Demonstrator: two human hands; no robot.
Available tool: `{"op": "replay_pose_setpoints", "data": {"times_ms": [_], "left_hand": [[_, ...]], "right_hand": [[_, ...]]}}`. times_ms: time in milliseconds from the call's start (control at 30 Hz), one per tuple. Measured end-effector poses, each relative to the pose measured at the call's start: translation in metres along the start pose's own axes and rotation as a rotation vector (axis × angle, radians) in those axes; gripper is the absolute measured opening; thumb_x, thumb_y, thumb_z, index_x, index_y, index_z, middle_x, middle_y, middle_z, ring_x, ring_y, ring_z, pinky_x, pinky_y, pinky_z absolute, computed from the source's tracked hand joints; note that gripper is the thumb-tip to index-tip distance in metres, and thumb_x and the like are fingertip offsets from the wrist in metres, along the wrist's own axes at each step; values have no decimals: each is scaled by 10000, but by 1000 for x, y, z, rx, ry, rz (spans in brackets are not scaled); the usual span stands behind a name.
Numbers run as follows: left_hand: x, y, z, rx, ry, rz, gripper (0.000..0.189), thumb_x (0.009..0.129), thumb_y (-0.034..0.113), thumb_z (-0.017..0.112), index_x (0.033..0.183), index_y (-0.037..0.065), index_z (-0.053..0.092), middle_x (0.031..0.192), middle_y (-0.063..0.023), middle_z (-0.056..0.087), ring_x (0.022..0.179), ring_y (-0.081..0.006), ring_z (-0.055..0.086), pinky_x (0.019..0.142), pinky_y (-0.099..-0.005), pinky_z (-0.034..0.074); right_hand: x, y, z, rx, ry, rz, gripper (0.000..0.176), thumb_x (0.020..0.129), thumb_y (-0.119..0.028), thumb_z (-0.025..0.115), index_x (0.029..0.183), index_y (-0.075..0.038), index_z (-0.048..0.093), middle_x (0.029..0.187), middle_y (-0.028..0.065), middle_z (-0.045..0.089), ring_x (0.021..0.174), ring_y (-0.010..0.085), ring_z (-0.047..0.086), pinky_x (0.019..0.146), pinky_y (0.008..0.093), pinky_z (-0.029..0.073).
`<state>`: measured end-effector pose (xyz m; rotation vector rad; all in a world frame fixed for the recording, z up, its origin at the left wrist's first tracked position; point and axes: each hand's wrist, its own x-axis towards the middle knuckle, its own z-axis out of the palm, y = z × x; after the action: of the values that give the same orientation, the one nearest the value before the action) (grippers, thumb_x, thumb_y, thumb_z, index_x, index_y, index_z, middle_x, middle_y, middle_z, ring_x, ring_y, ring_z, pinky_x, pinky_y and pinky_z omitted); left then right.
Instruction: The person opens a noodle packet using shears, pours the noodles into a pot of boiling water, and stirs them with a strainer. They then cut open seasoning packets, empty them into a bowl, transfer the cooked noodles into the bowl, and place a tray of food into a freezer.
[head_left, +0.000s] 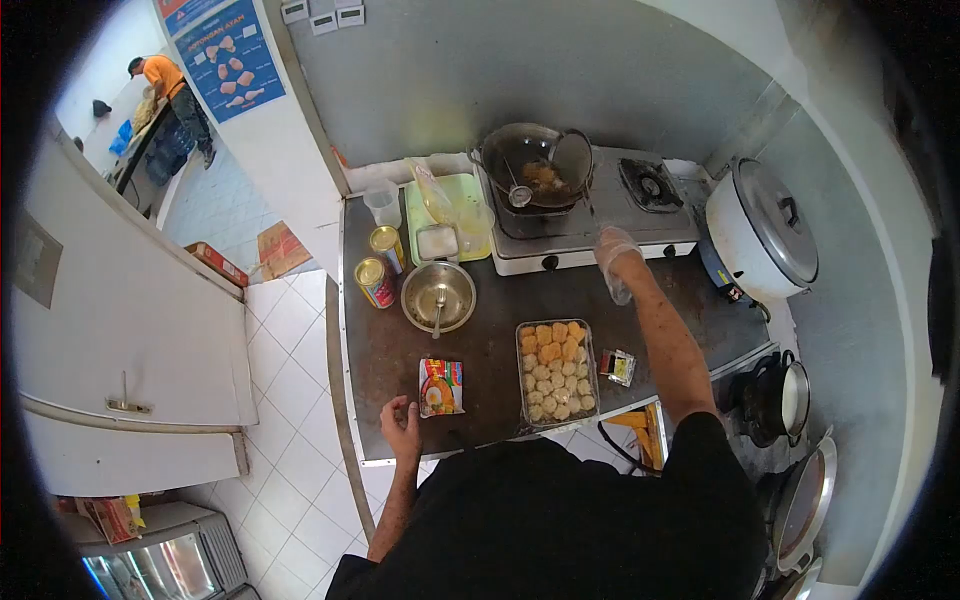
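Observation:
My right hand (pixel 617 258), in a clear plastic glove, is closed at the front of the stove on the handle of a skimmer (pixel 573 158). The skimmer's round head rests at the right side of a dark wok (pixel 497 152), where brown food (pixel 543 178) lies in oil. A dial thermometer (pixel 520 196) leans inside the wok. Bare and loosely curled, my left hand (pixel 402 430) hovers by the counter's front edge with nothing in it. The nearest thing to it is an instant noodle packet (pixel 441 388). A clear tray (pixel 522 385) holds browned and pale round pieces in rows.
A metal bowl (pixel 415 310) with a fork (pixel 439 308) stands near two cans (pixel 374 283). Behind them is a green tray (pixel 478 190). Small sachets (pixel 618 367) lie right of the food tray. A large lidded pot (pixel 750 240) stands right. Another person (pixel 168 85) bends over a far table.

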<state>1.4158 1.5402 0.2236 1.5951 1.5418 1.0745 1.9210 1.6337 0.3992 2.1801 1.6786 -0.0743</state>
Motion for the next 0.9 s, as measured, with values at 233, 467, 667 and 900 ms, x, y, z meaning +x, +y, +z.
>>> {"op": "replay_pose_setpoints", "data": {"times_ms": [233,467,667,900], "left_hand": [[-1,-10,6,-70,22,-60,233,830,147,689,1025,39,624,998,-107,634,937,-242,577,808,-349,451],[-2,-8,0,-14,27,-38,240,829,157,690,1025,35,622,991,-109,633,941,-243,570,819,-360,447],[-2,2,-1,-1,8,-79,243,828,162,693,1024,36,623,981,-109,632,933,-241,570,814,-355,447],[3,-1,4,-67,8,-80,224,831,140,687,1016,31,625,976,-113,633,930,-249,574,821,-356,445]], "right_hand": [[25,-8,22,14,142,-115,238,830,-82,536,1016,-4,663,1061,235,643,985,381,626,845,423,501],[-6,-15,-18,423,97,339,301,912,-126,462,1158,1,580,1149,231,620,1086,381,595,898,440,492],[-15,-5,-22,336,49,262,375,929,-112,392,1265,46,444,1030,285,632,959,418,628,803,482,506],[-22,0,-15,375,224,200,348,918,-120,414,1209,61,477,977,291,639,943,419,628,800,474,504]]}}
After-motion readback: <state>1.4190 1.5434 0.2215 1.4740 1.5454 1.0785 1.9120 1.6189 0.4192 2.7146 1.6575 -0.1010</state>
